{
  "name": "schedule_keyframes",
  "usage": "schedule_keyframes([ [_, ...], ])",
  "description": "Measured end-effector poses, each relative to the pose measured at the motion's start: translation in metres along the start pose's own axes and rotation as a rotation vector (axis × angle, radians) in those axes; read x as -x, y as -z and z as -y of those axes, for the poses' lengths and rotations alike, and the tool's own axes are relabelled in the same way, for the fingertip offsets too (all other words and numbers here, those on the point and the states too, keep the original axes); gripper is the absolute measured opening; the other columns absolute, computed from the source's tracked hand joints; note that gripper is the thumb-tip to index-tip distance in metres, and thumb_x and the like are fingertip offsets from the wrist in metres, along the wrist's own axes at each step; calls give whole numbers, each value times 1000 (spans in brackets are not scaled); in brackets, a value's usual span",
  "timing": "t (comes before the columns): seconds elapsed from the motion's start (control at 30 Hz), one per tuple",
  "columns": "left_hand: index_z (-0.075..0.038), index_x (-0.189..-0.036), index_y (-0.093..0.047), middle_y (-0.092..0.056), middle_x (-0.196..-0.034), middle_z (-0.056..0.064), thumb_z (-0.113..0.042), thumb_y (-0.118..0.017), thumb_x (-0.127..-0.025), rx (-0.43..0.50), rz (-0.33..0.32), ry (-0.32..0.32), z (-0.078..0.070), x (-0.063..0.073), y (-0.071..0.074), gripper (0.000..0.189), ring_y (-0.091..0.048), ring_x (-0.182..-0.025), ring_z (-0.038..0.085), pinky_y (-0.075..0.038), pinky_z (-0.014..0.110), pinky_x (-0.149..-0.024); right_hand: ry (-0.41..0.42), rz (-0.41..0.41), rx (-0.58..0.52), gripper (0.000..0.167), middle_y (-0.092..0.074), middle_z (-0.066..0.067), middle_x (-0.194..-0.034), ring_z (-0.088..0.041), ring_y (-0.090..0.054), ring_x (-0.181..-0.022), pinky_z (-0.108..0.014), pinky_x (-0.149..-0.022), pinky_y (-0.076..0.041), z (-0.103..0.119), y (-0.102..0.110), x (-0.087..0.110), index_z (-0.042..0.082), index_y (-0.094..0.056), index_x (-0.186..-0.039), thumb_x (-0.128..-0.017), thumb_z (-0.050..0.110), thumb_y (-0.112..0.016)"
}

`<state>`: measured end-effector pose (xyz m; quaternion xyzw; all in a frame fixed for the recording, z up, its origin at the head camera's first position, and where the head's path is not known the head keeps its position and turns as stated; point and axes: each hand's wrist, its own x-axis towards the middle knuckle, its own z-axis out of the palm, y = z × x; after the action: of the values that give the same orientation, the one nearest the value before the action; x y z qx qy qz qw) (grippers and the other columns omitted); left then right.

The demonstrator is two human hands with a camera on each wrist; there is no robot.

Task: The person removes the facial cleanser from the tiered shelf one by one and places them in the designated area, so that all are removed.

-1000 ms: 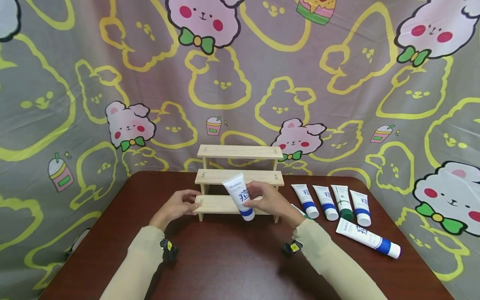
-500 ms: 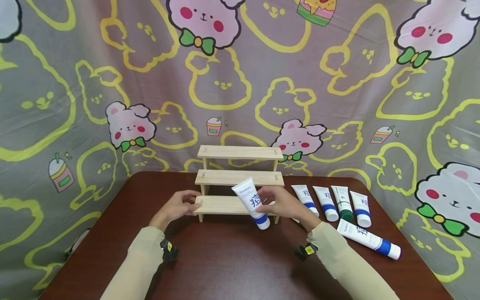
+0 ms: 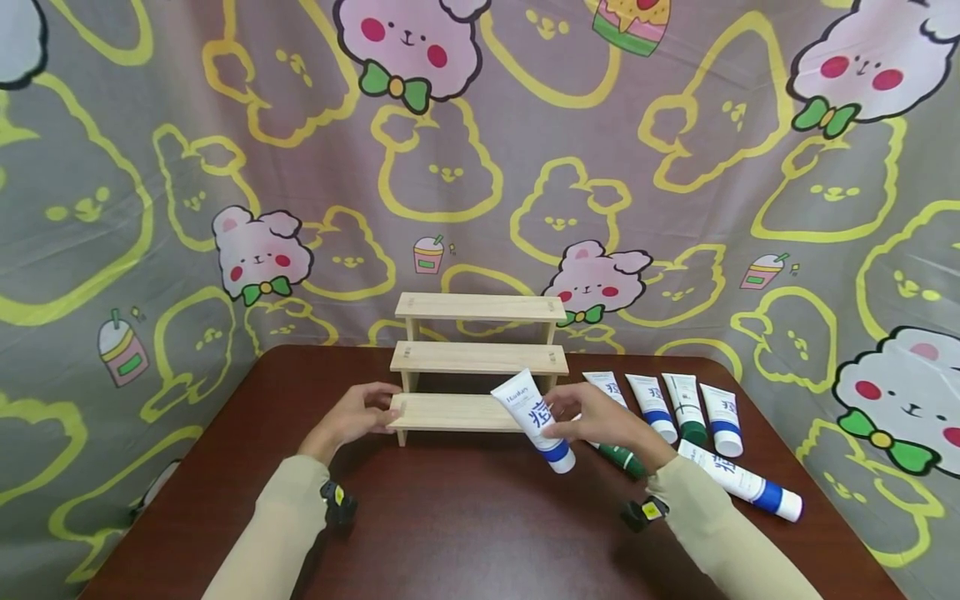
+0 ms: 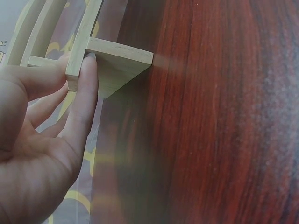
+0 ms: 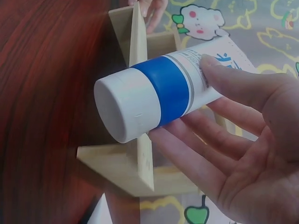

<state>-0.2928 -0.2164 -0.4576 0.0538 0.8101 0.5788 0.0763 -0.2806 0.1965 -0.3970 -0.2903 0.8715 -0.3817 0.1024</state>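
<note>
My right hand (image 3: 596, 414) holds a white squeeze tube (image 3: 534, 419) with a blue band and white cap, thumb on one side and fingers on the other. The tube tilts, cap end down and to the right, in front of the lower right end of a three-step wooden shelf (image 3: 480, 357). In the right wrist view the cap (image 5: 126, 105) faces the camera. My left hand (image 3: 356, 419) pinches the left end of the shelf's lowest board (image 4: 77, 51) between thumb and fingers, as the left wrist view shows. The shelf's boards bear nothing.
Right of the shelf, several white tubes (image 3: 651, 407) lie in a row, one of them green-capped (image 3: 684, 407). Another tube (image 3: 742, 482) lies crosswise before them. A green-ended tube (image 3: 621, 458) lies partly behind my right hand. A patterned curtain (image 3: 480, 167) hangs behind the brown table (image 3: 450, 525).
My right hand has moved to the right and nearer to me with the tube, away from the shelf's middle. The left hand has stayed on the lowest board.
</note>
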Motion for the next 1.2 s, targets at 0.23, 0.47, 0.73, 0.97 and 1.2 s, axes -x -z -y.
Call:
schedule_keyframes([
  [0.23,9,-139,-54,-62,-123,29,2,-69,-95,-11,7,0,0,1,0,47,-70,-90,20,-67,38,-80,-52,33,-27,42,-74,-12,-99,-21,-69,-83,-48,-68,-67,-8,5,11,1,-69,-119,-87,22,-84],
  [0.47,10,-138,-54,-62,-122,29,2,-69,-94,-7,7,-3,0,0,0,47,-70,-89,21,-67,38,-79,-78,70,-48,41,-74,-10,-99,-21,-68,-84,-39,-67,-66,-14,8,20,2,-69,-119,-87,23,-84],
  [0.73,10,-139,-54,-62,-121,28,3,-68,-94,-13,10,-8,-1,1,0,47,-70,-89,20,-67,38,-79,-101,110,3,38,-73,-8,-95,-19,-68,-81,-32,-64,-65,-22,15,31,4,-69,-117,-88,24,-83],
  [0.97,10,-139,-54,-62,-121,29,4,-68,-94,-16,6,-9,-2,1,0,47,-70,-89,21,-67,38,-79,-139,153,25,42,-72,-5,-96,-20,-68,-81,-32,-65,-64,-27,17,40,4,-69,-120,-87,27,-84],
  [1.2,11,-138,-55,-62,-120,29,5,-68,-94,-17,11,-8,-1,1,0,46,-70,-89,21,-67,38,-79,-99,220,12,35,-73,-4,-90,-15,-67,-76,-31,-62,-63,-35,19,48,4,-69,-116,-89,22,-82],
])
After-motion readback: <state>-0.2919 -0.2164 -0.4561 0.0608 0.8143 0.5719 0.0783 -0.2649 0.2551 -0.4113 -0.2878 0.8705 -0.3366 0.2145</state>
